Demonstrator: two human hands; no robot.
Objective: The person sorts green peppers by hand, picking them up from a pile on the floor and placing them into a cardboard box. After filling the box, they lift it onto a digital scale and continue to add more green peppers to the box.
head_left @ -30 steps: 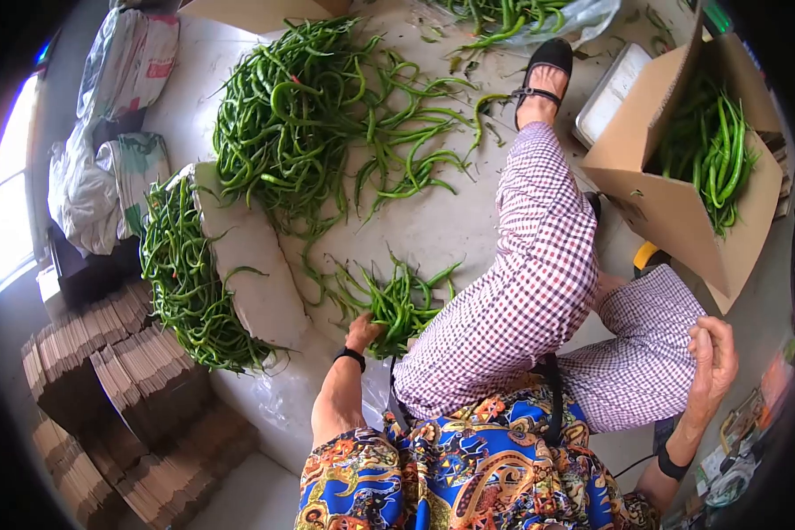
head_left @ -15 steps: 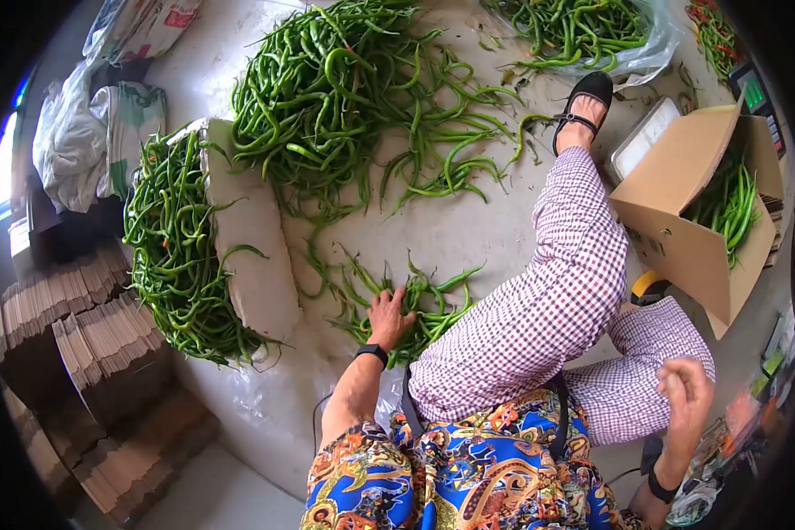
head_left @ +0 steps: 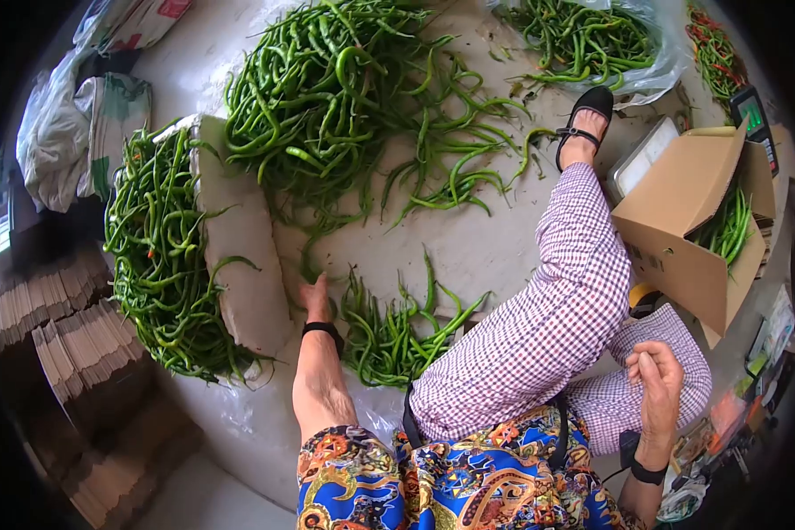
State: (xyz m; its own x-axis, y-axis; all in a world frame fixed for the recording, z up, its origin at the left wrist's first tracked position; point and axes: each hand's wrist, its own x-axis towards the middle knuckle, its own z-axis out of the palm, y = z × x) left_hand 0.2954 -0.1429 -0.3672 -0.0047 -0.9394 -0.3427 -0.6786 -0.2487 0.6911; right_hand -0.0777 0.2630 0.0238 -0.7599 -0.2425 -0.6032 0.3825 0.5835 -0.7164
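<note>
My left hand is closed low on the floor beside the white foam box, fingers curled around the lower end of a green chili pepper. The fingertips are partly hidden. Just right of it, a small heap of green chili peppers lies roughly lined up in front of my bent leg. My right hand is raised over my right knee with its fingers curled in and thumb against them; nothing shows in it.
Green chili peppers fill the foam box, and a large pile lies beyond it. At right stand an open cardboard box with peppers and a scale display. A plastic bag of peppers lies at the back. Flattened cartons are stacked left.
My left hand has moved left from the small heap to beside the foam box. The heap's peppers now lie more in line. My right hand has shifted slightly left and stays curled.
</note>
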